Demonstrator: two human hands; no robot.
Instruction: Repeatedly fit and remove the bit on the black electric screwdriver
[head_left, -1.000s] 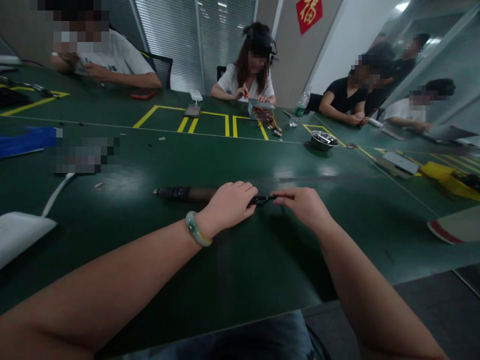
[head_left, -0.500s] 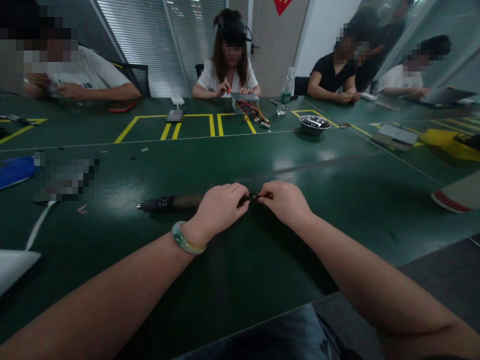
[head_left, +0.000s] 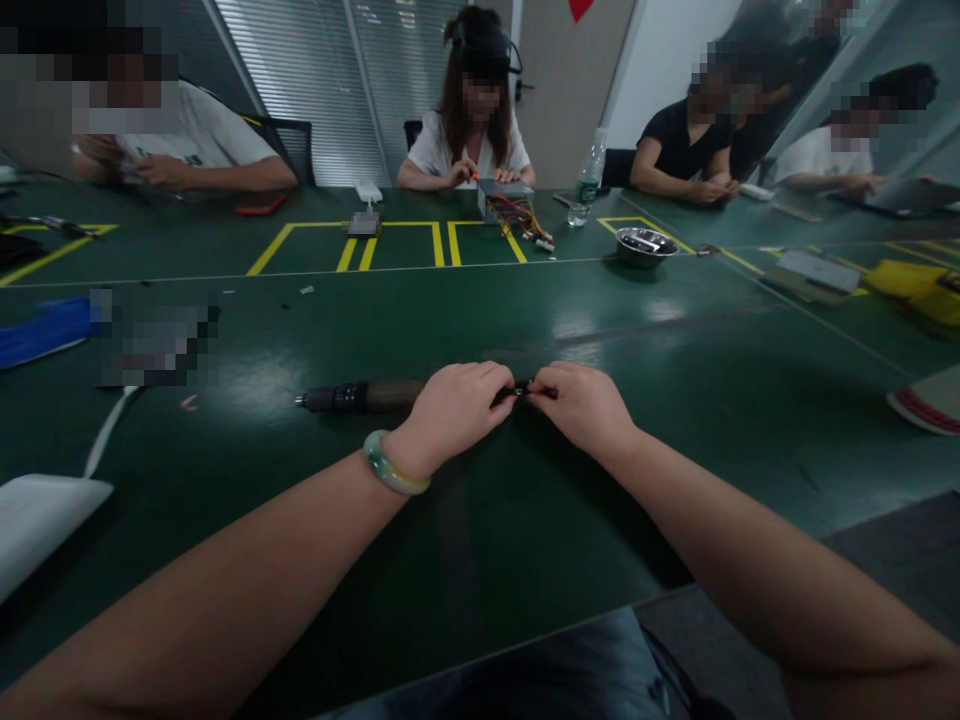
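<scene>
An electric screwdriver (head_left: pixel 360 397) with a dark body and a metal tip lies across the green table, its tip to the left. My left hand (head_left: pixel 465 400), with a green bangle at its wrist, is closed around the right end of the screwdriver and hides that end. Close by on the right, my right hand (head_left: pixel 589 400) pinches a small dark part between thumb and fingers. In the narrow gap between both hands a little piece of metal (head_left: pixel 518 391) shows. What exactly the right fingertips grip is too small and dark to make out.
Across the table a person works at a metal box (head_left: pixel 504 190) with coloured wires. A water bottle (head_left: pixel 587 185) and a steel bowl (head_left: pixel 646 248) stand there. On the left lie a blue item (head_left: pixel 49 333) and a white device (head_left: pixel 45 520) with a cable.
The whole view has shifted slightly, so everything appears a little further right. Both hands keep their grip, and the fingertips have come marginally closer together.
</scene>
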